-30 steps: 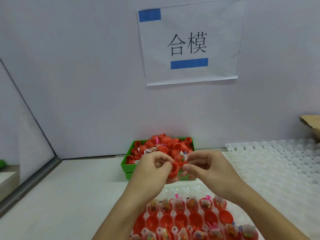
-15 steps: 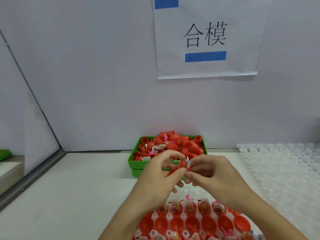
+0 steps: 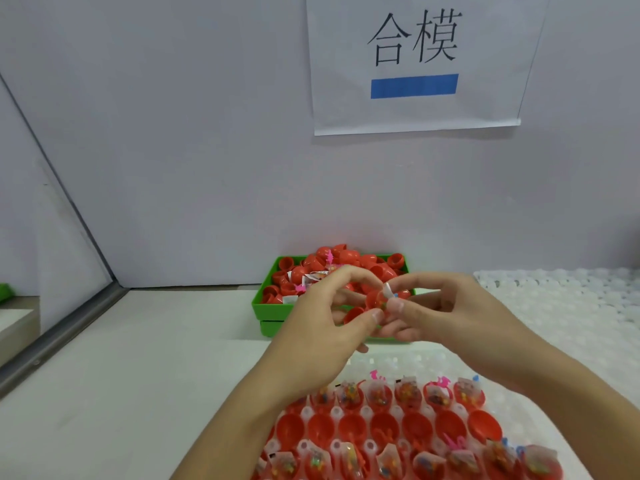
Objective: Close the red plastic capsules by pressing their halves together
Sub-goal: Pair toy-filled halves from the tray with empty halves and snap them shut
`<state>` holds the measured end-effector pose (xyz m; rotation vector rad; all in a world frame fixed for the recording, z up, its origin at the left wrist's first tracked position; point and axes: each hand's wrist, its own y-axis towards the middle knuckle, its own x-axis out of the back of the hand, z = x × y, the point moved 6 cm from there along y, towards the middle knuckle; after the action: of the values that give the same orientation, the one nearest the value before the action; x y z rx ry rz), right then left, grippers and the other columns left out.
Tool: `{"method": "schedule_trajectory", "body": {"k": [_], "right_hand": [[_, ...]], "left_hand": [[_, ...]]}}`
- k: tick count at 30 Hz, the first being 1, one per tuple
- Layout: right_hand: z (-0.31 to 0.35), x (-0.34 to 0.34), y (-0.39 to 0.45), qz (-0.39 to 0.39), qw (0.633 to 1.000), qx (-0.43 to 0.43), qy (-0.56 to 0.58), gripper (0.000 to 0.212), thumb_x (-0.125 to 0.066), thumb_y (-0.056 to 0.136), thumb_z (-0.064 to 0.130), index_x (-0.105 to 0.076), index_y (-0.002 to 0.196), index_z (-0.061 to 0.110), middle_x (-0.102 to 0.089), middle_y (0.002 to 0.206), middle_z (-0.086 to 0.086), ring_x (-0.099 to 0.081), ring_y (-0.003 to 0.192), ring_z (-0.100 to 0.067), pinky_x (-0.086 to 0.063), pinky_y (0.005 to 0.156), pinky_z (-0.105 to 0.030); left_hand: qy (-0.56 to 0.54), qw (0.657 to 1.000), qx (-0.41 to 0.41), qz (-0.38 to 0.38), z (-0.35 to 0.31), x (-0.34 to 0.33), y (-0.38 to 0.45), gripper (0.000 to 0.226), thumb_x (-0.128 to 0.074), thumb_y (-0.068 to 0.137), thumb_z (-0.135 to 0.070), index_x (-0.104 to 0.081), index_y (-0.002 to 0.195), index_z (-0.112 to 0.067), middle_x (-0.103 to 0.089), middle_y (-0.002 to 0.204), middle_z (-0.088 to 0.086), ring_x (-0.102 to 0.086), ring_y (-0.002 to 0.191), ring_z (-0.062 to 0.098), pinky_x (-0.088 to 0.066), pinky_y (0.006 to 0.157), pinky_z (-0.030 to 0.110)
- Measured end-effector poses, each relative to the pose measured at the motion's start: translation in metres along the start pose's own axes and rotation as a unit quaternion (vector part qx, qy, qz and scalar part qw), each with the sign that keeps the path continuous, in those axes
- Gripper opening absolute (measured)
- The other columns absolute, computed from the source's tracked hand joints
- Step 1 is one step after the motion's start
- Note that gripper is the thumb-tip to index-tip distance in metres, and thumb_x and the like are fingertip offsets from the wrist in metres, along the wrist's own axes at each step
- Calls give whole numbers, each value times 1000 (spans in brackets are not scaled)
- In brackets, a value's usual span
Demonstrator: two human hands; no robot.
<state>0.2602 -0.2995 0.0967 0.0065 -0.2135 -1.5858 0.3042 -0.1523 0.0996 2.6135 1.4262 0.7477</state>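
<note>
Both hands meet in mid-air in front of the green bin. My left hand (image 3: pixel 325 320) grips a red capsule half (image 3: pixel 353 314) between thumb and fingers. My right hand (image 3: pixel 446 317) pinches the other red capsule half (image 3: pixel 375 299), which has a small clear packet sticking out of it. The two halves touch, not fully joined. Below the hands a white tray (image 3: pixel 426 363) holds rows of open red capsule halves (image 3: pixel 386 429), several filled with small toy packets.
A green bin (image 3: pixel 273 308) heaped with loose red capsule halves stands behind the hands against the wall. Stacked white dimpled trays (image 3: pixel 561 306) lie at the right. A paper sign (image 3: pixel 415 64) hangs on the wall. A metal rail (image 3: pixel 62 327) borders the table's left side.
The camera has shifted, so the scene sits lower and further right in view. The hands stay together on the capsule, the fingers working the two halves closer.
</note>
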Motion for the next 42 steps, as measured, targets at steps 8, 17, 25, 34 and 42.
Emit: {"method": "schedule_trajectory", "body": {"k": [8,17,25,34,42], "right_hand": [[8,0,-1,7,999,16,-44,34,-72,72,39,-72,102,22,-77,78,-8,-76,78,-20,-57,70,-17],[8,-2,-2,30,999,6,9,31,-76,67,37,-76,94,21,-77,84,-16,-76,84,-26,-58,74,-21],[9,-1,-1,30,998,0,56,34,-79,64,38,-77,91,18,-76,91,-18,-76,84,-28,-58,70,-21],[9,-2,-2,29,997,-6,72,32,-80,66,35,-76,92,16,-76,92,-18,-76,84,-29,-58,69,-21],[11,-2,-2,30,996,1,82,35,-78,65,38,-76,92,15,-75,90,-20,-76,83,-29,-58,67,-21]], "left_hand": [[-69,997,6,-19,1,-4,2,9,-60,96,-32,-67,95,-27,-73,95,2,-72,87,15,-60,66,29],[-68,998,-17,-5,-1,2,1,9,-60,98,-23,-63,90,-19,-72,82,-7,-69,84,27,-60,82,51],[-51,998,-38,1,-9,4,0,13,-56,100,-14,-68,96,-18,-74,89,-6,-70,92,25,-62,79,40],[-18,999,-38,-12,-12,5,0,15,-56,100,-15,-69,101,-23,-74,96,-2,-72,89,21,-62,79,41],[-31,998,-54,-10,-15,4,-1,19,-53,101,-8,-66,95,-21,-73,88,-5,-70,78,16,-62,75,37]]}}
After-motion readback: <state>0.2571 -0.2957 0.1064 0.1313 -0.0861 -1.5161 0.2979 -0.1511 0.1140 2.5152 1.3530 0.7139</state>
